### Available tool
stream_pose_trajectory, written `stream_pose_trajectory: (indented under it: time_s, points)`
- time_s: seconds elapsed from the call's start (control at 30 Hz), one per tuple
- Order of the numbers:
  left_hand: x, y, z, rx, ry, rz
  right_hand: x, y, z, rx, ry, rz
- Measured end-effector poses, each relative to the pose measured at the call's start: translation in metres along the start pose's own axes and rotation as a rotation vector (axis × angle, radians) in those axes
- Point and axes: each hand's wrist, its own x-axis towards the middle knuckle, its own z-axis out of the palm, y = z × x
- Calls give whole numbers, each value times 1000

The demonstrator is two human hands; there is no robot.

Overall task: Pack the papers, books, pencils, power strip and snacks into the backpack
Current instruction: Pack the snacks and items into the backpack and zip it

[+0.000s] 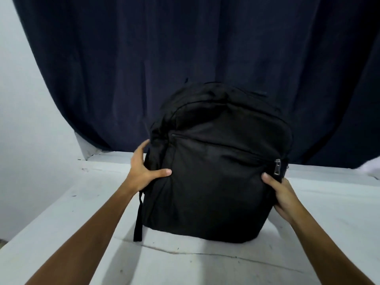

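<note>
A black backpack (216, 171) stands upright in the middle of the white table (205, 264), its front pocket facing me. Its zippers look closed, and a metal zipper pull (277, 166) hangs at the right end of the front pocket. My left hand (144, 169) grips the bag's left side, thumb on the front panel and fingers round the edge. On the right side my right hand (281, 194) grips it just below the zipper pull. A black strap (138, 219) hangs down at the bag's lower left. No papers, books, pencils, power strip or snacks are in view.
A dark blue curtain (205, 48) hangs behind the table. A white wall (24, 120) is at the left. Something white and blurred (370, 165) shows at the right edge on the table.
</note>
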Motion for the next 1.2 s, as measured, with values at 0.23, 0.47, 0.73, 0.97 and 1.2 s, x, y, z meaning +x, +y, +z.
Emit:
stream_pose_trajectory:
  time_s: [0.23, 0.47, 0.73, 0.97, 1.2]
  points:
    - [-9, 0, 30, -218, 26, -16, -15, -10, 12, 151, 104, -47]
    - [-4, 3, 47, -606, -134, -296, -28, -27, 4, 197, 145, -91]
    - [-10, 12, 85, -781, -2, -336, -24, -36, -6, 87, 414, -262]
    - [29, 39, 98, -772, 124, -260, 36, -62, -4, 69, 387, -309]
    - [68, 15, 113, -737, 88, -308, 77, -43, -13, 86, 406, -274]
